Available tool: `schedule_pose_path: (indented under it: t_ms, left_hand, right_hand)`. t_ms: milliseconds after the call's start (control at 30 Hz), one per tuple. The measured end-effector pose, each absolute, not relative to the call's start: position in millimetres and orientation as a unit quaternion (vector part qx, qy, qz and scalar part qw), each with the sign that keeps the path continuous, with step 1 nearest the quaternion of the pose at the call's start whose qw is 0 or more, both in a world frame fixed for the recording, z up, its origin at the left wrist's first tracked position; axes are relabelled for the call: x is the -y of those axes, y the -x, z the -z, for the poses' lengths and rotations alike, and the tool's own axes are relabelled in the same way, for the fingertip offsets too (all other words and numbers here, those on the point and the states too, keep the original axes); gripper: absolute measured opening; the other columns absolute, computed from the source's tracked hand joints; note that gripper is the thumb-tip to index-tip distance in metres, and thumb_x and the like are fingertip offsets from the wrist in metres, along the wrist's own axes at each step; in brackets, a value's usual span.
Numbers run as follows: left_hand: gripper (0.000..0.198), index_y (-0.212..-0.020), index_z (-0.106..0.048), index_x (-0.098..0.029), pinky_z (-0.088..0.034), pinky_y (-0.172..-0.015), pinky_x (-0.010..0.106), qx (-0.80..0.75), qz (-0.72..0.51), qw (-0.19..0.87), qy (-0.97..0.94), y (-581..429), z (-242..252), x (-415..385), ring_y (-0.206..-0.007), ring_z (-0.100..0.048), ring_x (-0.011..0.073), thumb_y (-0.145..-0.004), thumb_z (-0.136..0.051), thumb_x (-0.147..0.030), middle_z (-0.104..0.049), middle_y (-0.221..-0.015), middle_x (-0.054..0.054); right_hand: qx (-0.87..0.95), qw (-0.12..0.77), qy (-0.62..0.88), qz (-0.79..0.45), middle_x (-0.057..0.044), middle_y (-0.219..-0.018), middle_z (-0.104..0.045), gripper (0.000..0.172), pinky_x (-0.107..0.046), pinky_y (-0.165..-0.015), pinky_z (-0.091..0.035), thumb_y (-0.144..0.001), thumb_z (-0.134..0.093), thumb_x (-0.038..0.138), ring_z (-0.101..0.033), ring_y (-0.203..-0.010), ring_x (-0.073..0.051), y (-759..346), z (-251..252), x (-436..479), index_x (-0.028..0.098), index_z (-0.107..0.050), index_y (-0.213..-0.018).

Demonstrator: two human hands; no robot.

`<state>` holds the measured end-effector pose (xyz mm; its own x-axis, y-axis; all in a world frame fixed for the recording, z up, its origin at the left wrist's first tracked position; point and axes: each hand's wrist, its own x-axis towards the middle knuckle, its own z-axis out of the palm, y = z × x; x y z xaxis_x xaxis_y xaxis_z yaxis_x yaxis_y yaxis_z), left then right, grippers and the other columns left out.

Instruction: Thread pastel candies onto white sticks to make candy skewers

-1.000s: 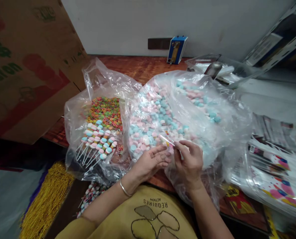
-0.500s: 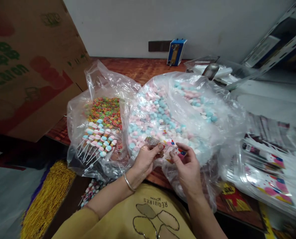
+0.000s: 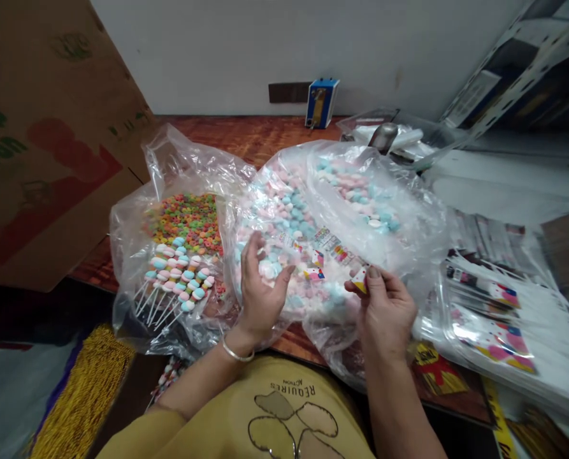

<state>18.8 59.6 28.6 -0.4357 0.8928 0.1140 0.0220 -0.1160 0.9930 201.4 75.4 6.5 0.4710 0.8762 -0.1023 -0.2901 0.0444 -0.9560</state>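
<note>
Printed wrapper sits at the near edge of the bench, pinched between thumb and forefinger of the right hand, over the clear bag of pink and blue candy. Left hand lies half-curled on that candy; whether it grips a piece cannot be told. Second bag, touching on the left, holds ring candy and skewers. Cardboard box crowds the left edge, stacked packets the right. Blue box stands at the back edge.

Soft overhead light; white glare streaks the clear candy bag before me. Left and right of it, straight edges bow and smear. Below it, nearer me, everything sits dim.
</note>
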Motion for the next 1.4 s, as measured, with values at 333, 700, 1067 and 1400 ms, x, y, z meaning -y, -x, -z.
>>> schedule_pose_path:
  t_ms: [333, 700, 1067, 1400]
  left_hand:
    - [0.04, -0.067, -0.073, -0.014, -0.047, -0.072, 0.025, -0.437, -0.616, 0.645, -0.118, -45.3, -17.4, -44.2, -0.066, -0.058, 0.0093, -0.05, -0.1, -0.037, -0.068, -0.069, 0.0]
    - [0.058, -0.058, -0.059, -0.015, -0.039, -0.058, 0.023, -0.482, -0.61, 0.609, -0.156, -40.6, -8.3, -39.6, -0.053, -0.048, 0.0079, -0.047, -0.097, -0.058, -0.055, -0.053, -0.004]
    - [0.04, -0.074, -0.071, -0.015, -0.046, -0.064, 0.022, -0.458, -0.634, 0.599, -0.171, -33.2, -7.9, -39.4, -0.063, -0.056, 0.0082, -0.057, -0.097, -0.041, -0.065, -0.068, -0.002]
    - [0.059, -0.066, -0.057, -0.017, -0.041, -0.058, 0.02, -0.473, -0.664, 0.563, -0.13, -30.4, -7.5, -44.5, -0.054, -0.048, 0.0057, -0.043, -0.1, -0.051, -0.056, -0.057, -0.008]
  right_hand:
    - [0.467, 0.532, 0.473, -0.524, -0.001, -0.083, -0.072, 0.027, -0.03, -0.07, -0.055, -0.082, -0.079, 0.045, -0.064, -0.072, -0.016, -174.7, -19.6, -42.5, 0.023, -0.072, -0.097]
    - [0.527, 0.481, 0.528, -0.46, 0.005, -0.06, -0.046, 0.041, -0.024, -0.057, -0.035, -0.091, -0.068, 0.05, -0.04, -0.059, -0.012, -173.6, -12.0, -34.9, 0.02, -0.056, -0.066]
    - [0.513, 0.49, 0.515, -0.482, 0.0, -0.077, -0.067, 0.029, -0.028, -0.071, -0.048, -0.085, -0.074, 0.049, -0.058, -0.073, -0.017, -174.2, -13.3, -37.6, 0.021, -0.068, -0.086]
    - [0.507, 0.492, 0.537, -0.461, 0.003, -0.063, -0.052, 0.041, -0.026, -0.06, -0.037, -0.088, -0.071, 0.052, -0.044, -0.062, -0.013, -178.4, -8.6, -35.1, 0.02, -0.058, -0.065]
